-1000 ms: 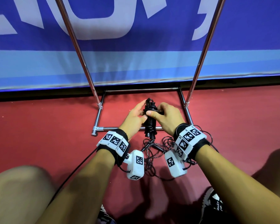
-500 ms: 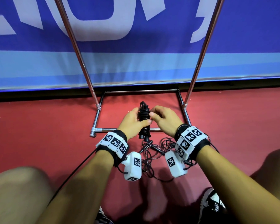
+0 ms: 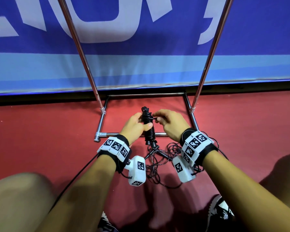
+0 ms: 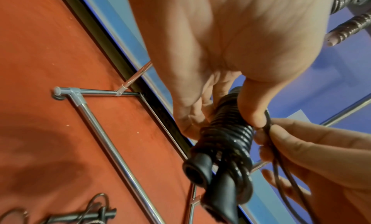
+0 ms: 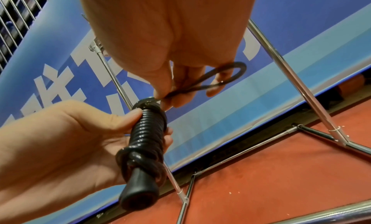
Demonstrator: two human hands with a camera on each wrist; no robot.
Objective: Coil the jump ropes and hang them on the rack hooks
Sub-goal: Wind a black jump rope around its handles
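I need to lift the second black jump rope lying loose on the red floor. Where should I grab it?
Grip the loose black jump rope by its two straight handles, coming from above. They lie together at the tangle's far edge, just below the coiled black rope, rigid and clear of the thin cord loops.

Coiled rope [image 3: 147,124] btwn hands, loose rope [image 3: 157,158] below, rack [image 3: 132,134] behind.

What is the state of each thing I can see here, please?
coiled jump rope: wound tightly around its handles, held upright above the floor
loop: free end, not yet tucked
left hand: grips the coil
right hand: pinches the loop
second jump rope: loose, tangled on the floor
rack: standing
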